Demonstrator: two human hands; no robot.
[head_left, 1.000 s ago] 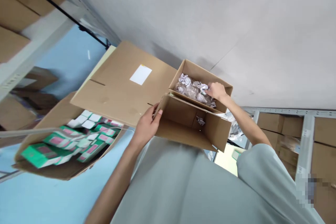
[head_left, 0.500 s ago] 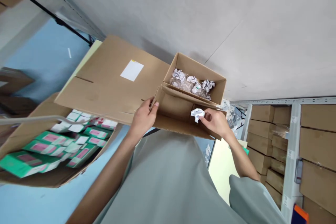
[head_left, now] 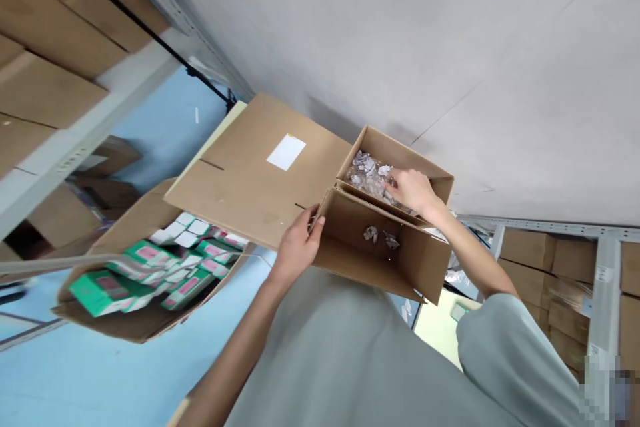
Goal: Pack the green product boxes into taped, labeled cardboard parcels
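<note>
Two crumpled paper wads (head_left: 371,234) are contained in the nearer open carton (head_left: 433,263), around its middle. Its 9 o'clock edge is pinched between the thumb and fingers of the left hand (head_left: 295,247). At 12 o'clock from it, more crumpled paper (head_left: 364,161) and clear plastic packing (head_left: 367,181) are held in the farther open carton (head_left: 400,147), into which the right hand (head_left: 415,193) is lowered from 4 o'clock; whether anything is gripped there cannot be told. Paper is thus seen in both cartons, and neither is closed. A labelled cardboard sheet (head_left: 240,173) is spread at 10 o'clock, and green-and-pink boxes (head_left: 103,292) are piled at 9 o'clock
</note>
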